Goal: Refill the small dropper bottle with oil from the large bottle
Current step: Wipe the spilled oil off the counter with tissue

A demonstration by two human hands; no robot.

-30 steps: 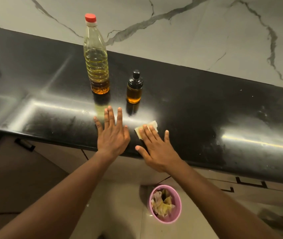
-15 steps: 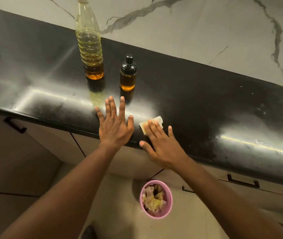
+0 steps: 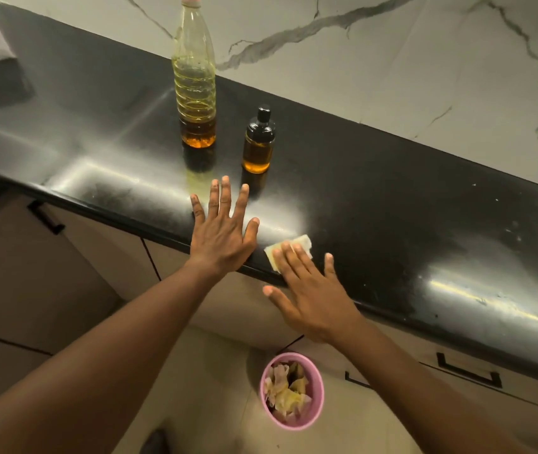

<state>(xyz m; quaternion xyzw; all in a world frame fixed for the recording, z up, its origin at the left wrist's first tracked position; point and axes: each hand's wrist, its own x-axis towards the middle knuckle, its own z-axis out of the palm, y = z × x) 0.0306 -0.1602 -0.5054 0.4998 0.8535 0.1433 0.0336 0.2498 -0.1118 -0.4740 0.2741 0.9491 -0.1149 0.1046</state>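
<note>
Left hand [image 3: 220, 235] lay flat on counter [image 3: 392, 204], fingers spread. Right hand [image 3: 310, 290] pressed pale cloth [image 3: 302, 242] with straight fingers. Large bottle [image 3: 194, 93], dropper bottle [image 3: 258, 142] stood capped beyond left fingertips.

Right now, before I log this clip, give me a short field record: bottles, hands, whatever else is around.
large bottle: upright on the counter, red cap on, partly full of oil
small dropper bottle: upright beside it, apart, black cap on, amber oil inside
left hand: flat at the counter edge, fingers straight, holding nothing
right hand: flat, fingertips on a pale tissue at the counter edge
pink bin: on the floor below, crumpled paper inside
task state: both bottles capped, neither touched
</note>
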